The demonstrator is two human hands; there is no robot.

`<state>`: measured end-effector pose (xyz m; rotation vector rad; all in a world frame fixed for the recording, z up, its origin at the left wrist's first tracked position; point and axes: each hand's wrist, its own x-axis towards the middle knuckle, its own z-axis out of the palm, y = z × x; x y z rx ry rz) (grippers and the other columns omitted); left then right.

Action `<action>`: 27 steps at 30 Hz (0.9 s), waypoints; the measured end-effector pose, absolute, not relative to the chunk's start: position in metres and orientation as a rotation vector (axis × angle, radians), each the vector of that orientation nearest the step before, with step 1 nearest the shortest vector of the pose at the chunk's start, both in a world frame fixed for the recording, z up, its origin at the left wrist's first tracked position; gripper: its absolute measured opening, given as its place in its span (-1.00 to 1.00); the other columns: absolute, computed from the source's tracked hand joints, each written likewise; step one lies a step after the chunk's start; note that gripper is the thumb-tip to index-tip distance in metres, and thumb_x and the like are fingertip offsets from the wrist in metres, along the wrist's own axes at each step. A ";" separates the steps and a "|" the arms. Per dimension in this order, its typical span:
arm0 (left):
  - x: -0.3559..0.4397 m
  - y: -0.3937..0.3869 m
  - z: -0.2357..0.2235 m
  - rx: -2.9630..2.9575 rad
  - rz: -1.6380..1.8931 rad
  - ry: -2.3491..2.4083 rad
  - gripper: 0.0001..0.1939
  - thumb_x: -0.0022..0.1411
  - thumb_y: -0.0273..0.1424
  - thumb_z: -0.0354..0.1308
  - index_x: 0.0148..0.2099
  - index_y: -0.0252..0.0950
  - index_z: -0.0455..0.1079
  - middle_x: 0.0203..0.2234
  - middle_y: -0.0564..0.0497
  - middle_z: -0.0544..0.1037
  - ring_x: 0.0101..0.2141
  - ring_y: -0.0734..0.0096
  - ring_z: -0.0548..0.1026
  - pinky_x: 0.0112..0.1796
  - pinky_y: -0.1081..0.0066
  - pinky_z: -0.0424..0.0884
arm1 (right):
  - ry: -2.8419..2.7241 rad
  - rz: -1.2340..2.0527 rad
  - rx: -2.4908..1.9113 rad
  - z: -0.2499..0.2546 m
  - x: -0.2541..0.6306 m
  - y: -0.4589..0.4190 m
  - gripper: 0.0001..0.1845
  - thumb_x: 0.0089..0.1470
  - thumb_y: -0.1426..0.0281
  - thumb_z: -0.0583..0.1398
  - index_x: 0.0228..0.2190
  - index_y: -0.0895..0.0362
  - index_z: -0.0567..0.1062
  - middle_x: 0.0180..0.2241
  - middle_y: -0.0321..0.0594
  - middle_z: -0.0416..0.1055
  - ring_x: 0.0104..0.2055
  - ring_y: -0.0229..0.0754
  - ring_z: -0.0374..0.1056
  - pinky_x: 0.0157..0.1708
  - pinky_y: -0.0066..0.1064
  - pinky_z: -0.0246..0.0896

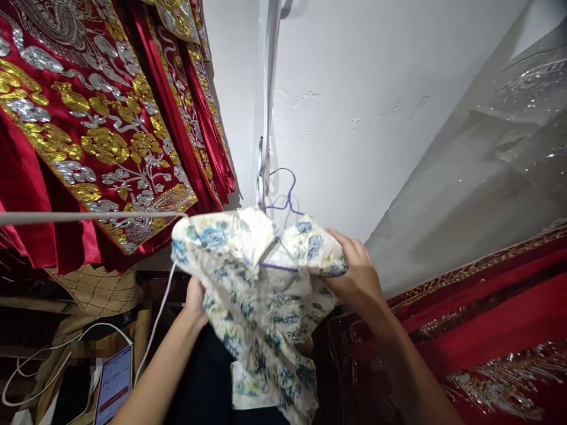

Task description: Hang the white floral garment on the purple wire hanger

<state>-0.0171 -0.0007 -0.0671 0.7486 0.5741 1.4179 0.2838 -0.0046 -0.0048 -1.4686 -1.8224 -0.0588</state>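
A white floral shirt [266, 313] with blue and green flowers hangs on a purple hanger [290, 192], whose hook rises above the open collar. My right hand [357, 268] is closed on the shirt's right shoulder and sleeve, with some fingers on top and the thumb side underneath. At the shirt's left edge, below the shoulder, my left hand [196, 298] pinches the cloth; its fingertips are hidden behind the fabric. The lower part of the shirt drops in loose folds in front of me.
Red garments with gold and silver embroidery [110, 144] hang at the left. A white cord [162, 310] runs beside the shirt. A lit phone [114, 383] lies lower left. Red sequined fabric [496, 342] and sheer glittery fabric [527, 118] are at right, before a white wall [354, 71].
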 end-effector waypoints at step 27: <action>-0.005 -0.031 -0.138 0.952 1.420 1.137 -0.40 0.15 -0.26 0.30 0.21 -0.33 0.37 0.10 -0.20 0.51 0.20 0.00 0.36 0.21 0.11 0.22 | -1.677 -0.012 -1.311 -0.056 0.254 -0.013 -0.27 -0.02 0.24 0.28 0.20 0.03 0.29 0.22 -0.03 0.21 0.27 0.22 0.05 0.17 0.04 0.05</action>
